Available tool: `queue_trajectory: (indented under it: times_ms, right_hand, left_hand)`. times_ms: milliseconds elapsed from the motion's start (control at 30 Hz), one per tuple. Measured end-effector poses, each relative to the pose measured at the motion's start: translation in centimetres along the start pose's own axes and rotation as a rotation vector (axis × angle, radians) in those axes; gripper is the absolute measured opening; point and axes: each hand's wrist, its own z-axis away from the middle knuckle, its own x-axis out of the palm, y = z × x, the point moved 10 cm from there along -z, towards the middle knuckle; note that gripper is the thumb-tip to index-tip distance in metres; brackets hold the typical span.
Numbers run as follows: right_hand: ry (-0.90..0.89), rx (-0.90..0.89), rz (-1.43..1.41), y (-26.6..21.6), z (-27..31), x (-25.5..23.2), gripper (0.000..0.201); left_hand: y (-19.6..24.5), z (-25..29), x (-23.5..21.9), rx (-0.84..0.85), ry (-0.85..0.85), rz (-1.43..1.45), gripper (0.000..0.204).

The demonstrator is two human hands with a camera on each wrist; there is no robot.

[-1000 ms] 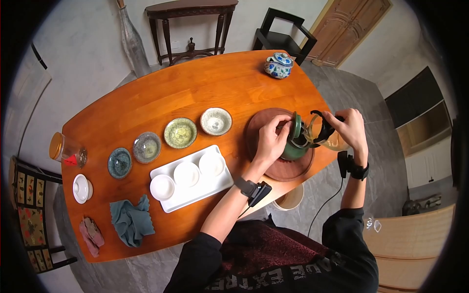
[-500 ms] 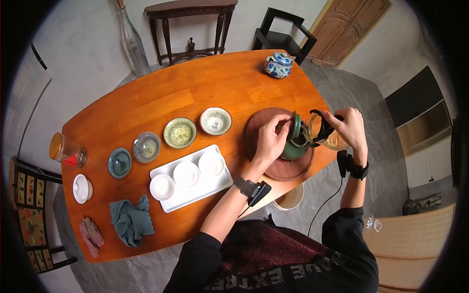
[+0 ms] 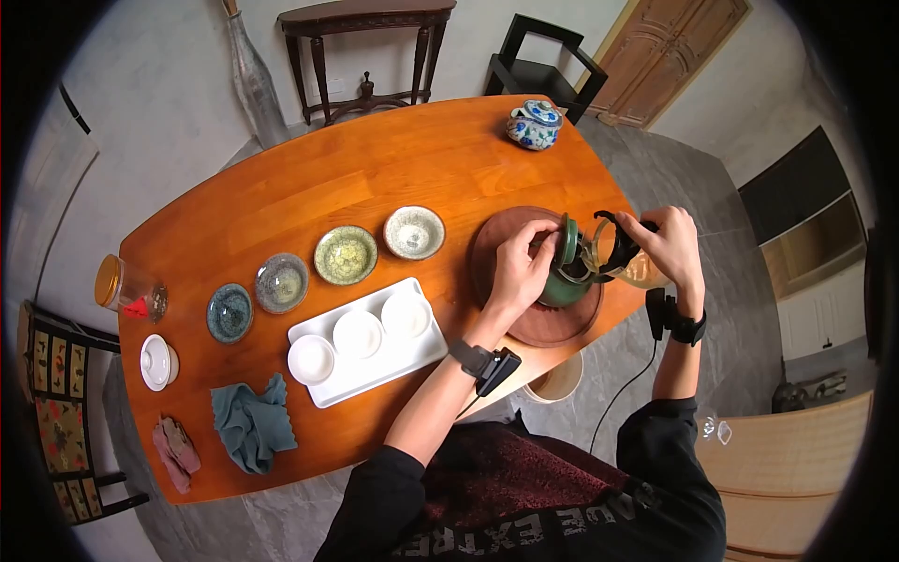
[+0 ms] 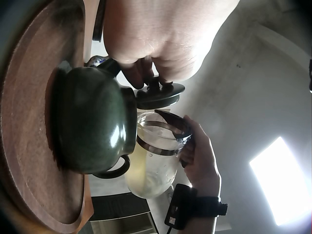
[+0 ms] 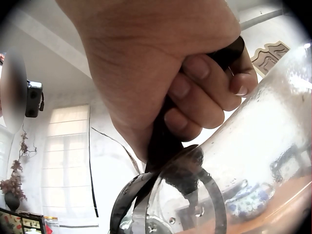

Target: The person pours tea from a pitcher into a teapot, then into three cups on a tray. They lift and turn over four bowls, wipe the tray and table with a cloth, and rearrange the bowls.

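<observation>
The green teapot (image 3: pixel 565 281) sits on a round wooden tray (image 3: pixel 543 323) at the desk's (image 3: pixel 309 197) 3 o'clock edge. The left hand (image 3: pixel 518 267) pinches its lid (image 4: pixel 158 95), lifted off the mouth. The right hand (image 3: pixel 667 245) clenches the black handle of a glass pitcher (image 4: pixel 156 158) (pale yellow liquid inside), tilted at the teapot's 3 o'clock. Three white cups (image 3: pixel 358 333) stand on a white tray (image 3: pixel 375 375) at 9 o'clock.

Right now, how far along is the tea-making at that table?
Mid-pour, it seems. The left hand holds the lid off the green teapot, which stands on the round wooden tray. The right hand has its grip on the handle of the glass pitcher, tipped at the teapot's mouth with pale liquid inside. Left, as far as I can judge: the four glazed bowls and three white cups look unfilled.
</observation>
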Motion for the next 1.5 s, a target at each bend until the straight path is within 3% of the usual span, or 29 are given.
queue_trajectory:
  times_ms: [1500]
  right_hand:
    - [0.017,0.001,0.070,-1.1,0.3,-0.2,0.050]
  left_hand:
    - [0.1,0.0,0.0,-0.019,-0.008,0.015,0.015]
